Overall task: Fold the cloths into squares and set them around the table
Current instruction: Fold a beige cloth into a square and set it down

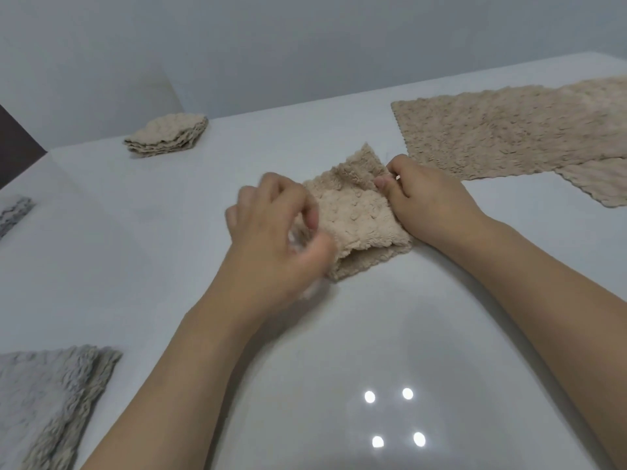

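Note:
A beige fluffy cloth (356,215), partly folded, lies in the middle of the white table (169,266). My right hand (424,198) pinches its far right corner between thumb and fingers. My left hand (271,232), blurred by motion, has its fingers curled at the cloth's left edge; its hold on the edge is not sharp. The cloth's near corner sticks out below my left hand.
A folded beige stack (166,137) sits at the far left. Unfolded beige cloths (509,137) lie spread at the far right. A grey cloth over a beige one (44,401) lies near left. Another grey cloth (13,212) is at the left edge.

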